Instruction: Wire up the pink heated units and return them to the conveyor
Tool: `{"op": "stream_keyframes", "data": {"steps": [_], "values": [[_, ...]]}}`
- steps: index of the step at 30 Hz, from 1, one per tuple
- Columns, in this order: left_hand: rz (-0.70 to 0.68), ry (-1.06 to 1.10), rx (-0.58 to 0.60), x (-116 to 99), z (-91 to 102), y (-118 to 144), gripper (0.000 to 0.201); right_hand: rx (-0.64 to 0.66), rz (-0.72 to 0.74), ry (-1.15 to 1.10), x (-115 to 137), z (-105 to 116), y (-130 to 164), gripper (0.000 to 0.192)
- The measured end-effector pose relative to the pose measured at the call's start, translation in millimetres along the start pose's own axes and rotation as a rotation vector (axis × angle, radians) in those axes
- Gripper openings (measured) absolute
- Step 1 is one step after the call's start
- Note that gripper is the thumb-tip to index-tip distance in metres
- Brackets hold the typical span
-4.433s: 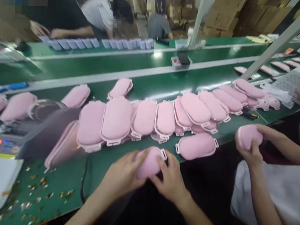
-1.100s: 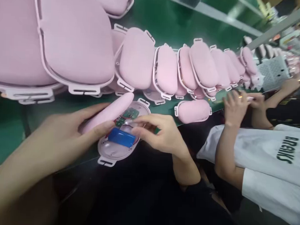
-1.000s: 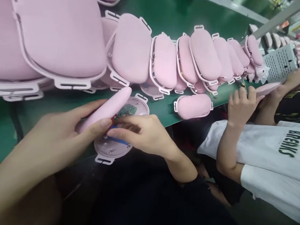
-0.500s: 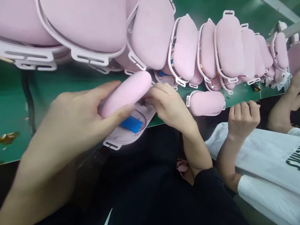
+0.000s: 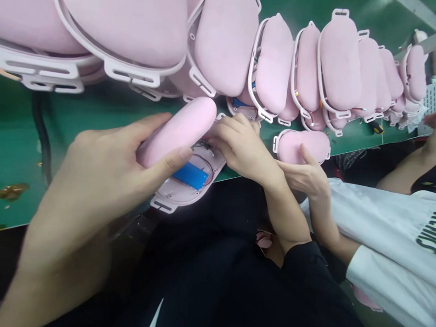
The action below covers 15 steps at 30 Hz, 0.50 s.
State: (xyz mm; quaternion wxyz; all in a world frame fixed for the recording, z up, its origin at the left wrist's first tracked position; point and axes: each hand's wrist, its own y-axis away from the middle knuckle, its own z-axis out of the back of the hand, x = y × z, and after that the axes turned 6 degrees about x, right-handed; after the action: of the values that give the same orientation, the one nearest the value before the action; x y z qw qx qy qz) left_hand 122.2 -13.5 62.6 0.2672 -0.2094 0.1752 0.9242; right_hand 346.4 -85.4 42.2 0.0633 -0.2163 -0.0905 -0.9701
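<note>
My left hand [image 5: 120, 159] is closed around a pink rounded shell [image 5: 179, 130], thumb along its near side. It holds the shell tilted above an opened pale-pink casing half [image 5: 173, 195] with slotted end tabs. Inside that casing half lie a blue rectangular battery pack [image 5: 191, 175], thin wires and screw posts. My right hand [image 5: 236, 142] reaches over the casing's far right end, fingers pinched together near the wires between the two halves. Whatever its fingertips grip is hidden behind the shell and the knuckles.
A row of pink casings [image 5: 280, 65] lines the green table [image 5: 97, 110]. A co-worker's hand [image 5: 307, 174] touches a separate pink casing [image 5: 301, 144] at right. A black cable [image 5: 41, 136] and gold scraps [image 5: 10, 191] lie at left; a screwdriver handle [image 5: 376, 127] is farther right.
The co-worker's fist has opened and moved left to the separate pink casing. My hands keep nearly the same pose, with the shell shifted slightly left in view.
</note>
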Motion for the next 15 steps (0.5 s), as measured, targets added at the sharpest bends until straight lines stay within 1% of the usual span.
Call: {"op": "stream_keyframes", "data": {"steps": [3,7,11,15], "values": [[0.019,0.035,0.021,-1,1.4,0,0.084,0.010,0.014,0.054,0,-1,0,0.026],[-0.004,0.055,0.022,-2,-2.0,2,0.083,0.004,0.013,0.140,3,-3,4,0.031],[-0.037,0.012,-0.036,-1,-12.3,7,0.093,-0.008,0.047,0.145,2,-8,8,0.026],[-0.061,0.022,-0.096,-1,-17.3,10,0.094,-0.090,0.051,0.097,-1,-13,10,0.029]]}}
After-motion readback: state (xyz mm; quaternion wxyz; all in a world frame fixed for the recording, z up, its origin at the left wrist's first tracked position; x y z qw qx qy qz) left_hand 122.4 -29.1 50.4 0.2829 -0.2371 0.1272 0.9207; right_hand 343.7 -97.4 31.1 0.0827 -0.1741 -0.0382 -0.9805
